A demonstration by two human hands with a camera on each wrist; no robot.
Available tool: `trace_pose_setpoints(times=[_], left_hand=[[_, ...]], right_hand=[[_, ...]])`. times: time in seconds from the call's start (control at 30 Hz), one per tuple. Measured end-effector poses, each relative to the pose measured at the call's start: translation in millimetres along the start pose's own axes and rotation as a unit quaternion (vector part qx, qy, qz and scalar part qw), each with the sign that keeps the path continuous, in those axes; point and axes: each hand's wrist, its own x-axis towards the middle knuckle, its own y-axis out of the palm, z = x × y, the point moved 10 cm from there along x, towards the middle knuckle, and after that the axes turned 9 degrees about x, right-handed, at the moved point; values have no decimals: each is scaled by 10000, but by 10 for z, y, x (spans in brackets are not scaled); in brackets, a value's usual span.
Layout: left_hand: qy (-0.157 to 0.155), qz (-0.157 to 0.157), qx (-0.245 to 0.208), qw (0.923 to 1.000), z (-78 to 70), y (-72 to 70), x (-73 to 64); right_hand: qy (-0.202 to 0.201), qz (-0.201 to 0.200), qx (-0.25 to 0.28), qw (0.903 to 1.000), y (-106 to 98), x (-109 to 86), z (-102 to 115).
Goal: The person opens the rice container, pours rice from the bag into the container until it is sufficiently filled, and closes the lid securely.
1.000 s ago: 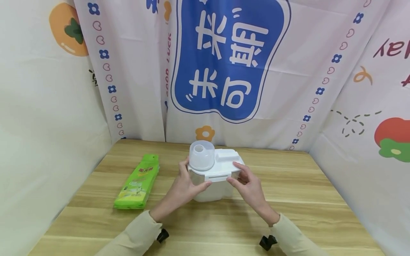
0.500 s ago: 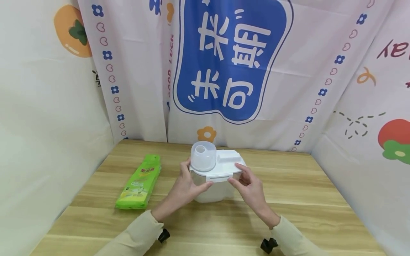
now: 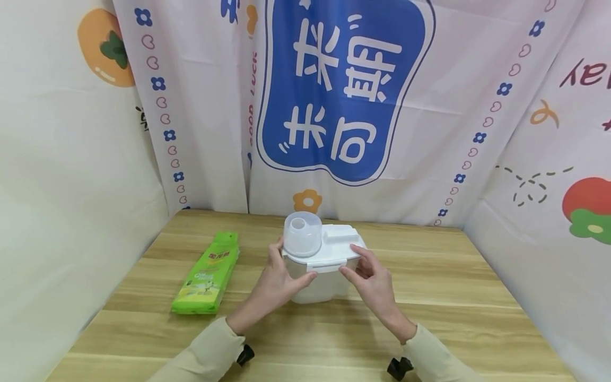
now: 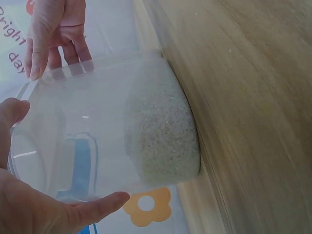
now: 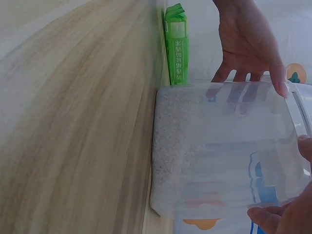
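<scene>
A translucent rice storage container (image 3: 320, 289) stands upright on the table with its white lid (image 3: 336, 246) on. A clear measuring cup (image 3: 303, 234) sits upside down on the lid's left part. Rice (image 4: 163, 131) fills the container's lower part in the left wrist view. My left hand (image 3: 280, 281) grips the container's left side, its thumb at the front below the lid's latch (image 3: 326, 266). On the other side my right hand (image 3: 374, 281) holds the right front corner, index finger on the lid's edge and thumb by the latch's right end.
A green packet (image 3: 206, 276) lies on the wooden table (image 3: 429, 297) left of the container. Printed cloth (image 3: 215, 106) hangs behind the table and along both sides.
Both hands keep their places on the container, and its lid stays on. Only the head view shifts slightly.
</scene>
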Motion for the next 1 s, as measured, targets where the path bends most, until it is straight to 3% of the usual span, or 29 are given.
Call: trace_pose_setpoints(times=[0.6, 0.87, 1.0], left_hand=[[-242, -255, 62, 9994, 10, 4, -29], [-129, -500, -19, 9987, -1, -34, -32], [-111, -589, -179, 9980, -7, -24, -48]], right_hand=[[-165, -361, -377, 9985, -11, -16, 35], [-142, -461, -382, 9981, 7, -16, 70], [-7, -570, -254, 9980, -5, -37, -44]])
